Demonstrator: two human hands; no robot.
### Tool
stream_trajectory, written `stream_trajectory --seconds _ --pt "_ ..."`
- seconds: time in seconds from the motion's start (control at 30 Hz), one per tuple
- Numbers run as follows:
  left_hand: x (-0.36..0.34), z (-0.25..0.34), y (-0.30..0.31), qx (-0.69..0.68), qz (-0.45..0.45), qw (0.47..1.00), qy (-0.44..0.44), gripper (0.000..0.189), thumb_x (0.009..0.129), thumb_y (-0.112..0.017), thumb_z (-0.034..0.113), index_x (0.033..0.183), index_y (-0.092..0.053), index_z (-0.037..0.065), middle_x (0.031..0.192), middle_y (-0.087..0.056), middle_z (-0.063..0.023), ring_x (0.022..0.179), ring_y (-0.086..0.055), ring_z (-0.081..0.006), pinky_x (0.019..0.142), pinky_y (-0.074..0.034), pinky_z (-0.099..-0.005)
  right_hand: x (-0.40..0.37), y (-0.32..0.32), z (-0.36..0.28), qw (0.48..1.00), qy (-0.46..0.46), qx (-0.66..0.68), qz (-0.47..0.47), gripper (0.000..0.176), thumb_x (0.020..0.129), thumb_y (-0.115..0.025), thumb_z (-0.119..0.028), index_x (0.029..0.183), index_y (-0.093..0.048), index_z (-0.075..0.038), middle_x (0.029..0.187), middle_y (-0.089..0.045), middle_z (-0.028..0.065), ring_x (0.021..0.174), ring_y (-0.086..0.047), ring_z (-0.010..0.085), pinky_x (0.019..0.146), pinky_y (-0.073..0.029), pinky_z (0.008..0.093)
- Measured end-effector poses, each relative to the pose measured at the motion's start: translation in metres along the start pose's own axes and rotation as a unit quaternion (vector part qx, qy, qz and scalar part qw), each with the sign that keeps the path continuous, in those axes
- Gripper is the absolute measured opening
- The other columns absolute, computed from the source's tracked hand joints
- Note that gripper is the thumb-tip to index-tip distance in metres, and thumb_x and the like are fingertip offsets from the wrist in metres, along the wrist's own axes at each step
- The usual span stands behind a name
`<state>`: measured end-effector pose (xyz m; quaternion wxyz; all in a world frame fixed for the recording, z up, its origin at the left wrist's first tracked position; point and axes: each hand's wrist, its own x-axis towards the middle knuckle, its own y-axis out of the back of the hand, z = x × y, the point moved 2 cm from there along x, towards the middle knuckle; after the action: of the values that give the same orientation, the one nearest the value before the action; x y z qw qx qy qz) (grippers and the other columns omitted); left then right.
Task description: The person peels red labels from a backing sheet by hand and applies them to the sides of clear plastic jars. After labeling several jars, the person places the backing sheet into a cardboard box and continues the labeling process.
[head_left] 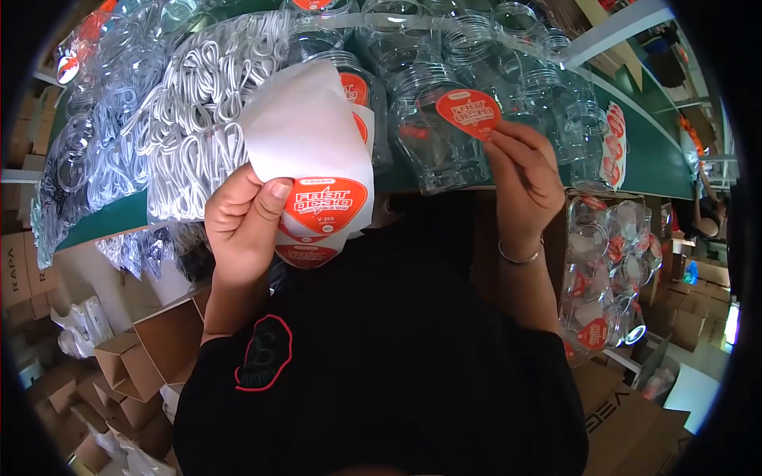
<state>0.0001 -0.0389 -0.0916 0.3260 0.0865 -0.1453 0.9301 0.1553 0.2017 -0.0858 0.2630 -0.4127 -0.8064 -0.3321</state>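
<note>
Right hand [528, 170] pinches a red FAST sticker [468, 109], tip pointing near, long axis seemingly slanting far-left to near-right; left hand [244, 210] grips sticker sheets [305, 123].

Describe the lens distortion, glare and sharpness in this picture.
Head view: the long green tabletop curves towards a dark round border; head view: bright highlights glint on the clear plastic jars; head view: white print on the red rounded sticker by the left hand is legible, while the far right background looks soft.
</note>
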Motion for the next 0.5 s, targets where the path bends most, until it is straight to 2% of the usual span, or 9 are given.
stream_trajectory --seconds 0.1,0.3,0.5 --pt "-0.001 0.001 -0.004 0.011 -0.004 1.000 -0.004 0.017 0.094 -0.054 0.002 0.107 -0.062 -0.007 0.091 -0.068 -0.0117 0.074 -0.059 -0.0106 0.071 -0.049 -0.0211 0.002 -0.010 0.009 1.000 -0.002 0.005 0.001 0.016 0.074 -0.071 0.007 0.089 -0.070 0.002 0.101 -0.066 0.0092 0.085 -0.060 0.0166 0.074 -0.048 0.0240" --pt "0.000 0.001 0.000 0.038 -0.036 0.999 0.001 0.018 0.093 -0.055 0.001 0.107 -0.061 -0.008 0.090 -0.068 -0.0117 0.074 -0.059 -0.0109 0.072 -0.049 -0.0210 0.005 -0.016 0.013 1.000 -0.005 0.002 -0.016 0.015 0.075 -0.070 0.007 0.090 -0.069 0.001 0.103 -0.066 0.0097 0.087 -0.060 0.0168 0.077 -0.048 0.0249" --pt "0.003 0.004 -0.003 0.047 -0.055 0.997 0.000 0.018 0.093 -0.055 0.001 0.107 -0.061 -0.008 0.091 -0.068 -0.0117 0.074 -0.059 -0.0108 0.072 -0.049 -0.0207 0.006 -0.017 0.009 0.995 0.022 -0.068 -0.075 0.017 0.075 -0.071 0.004 0.091 -0.069 -0.001 0.103 -0.066 0.0092 0.085 -0.060 0.0178 0.076 -0.048 0.0261"
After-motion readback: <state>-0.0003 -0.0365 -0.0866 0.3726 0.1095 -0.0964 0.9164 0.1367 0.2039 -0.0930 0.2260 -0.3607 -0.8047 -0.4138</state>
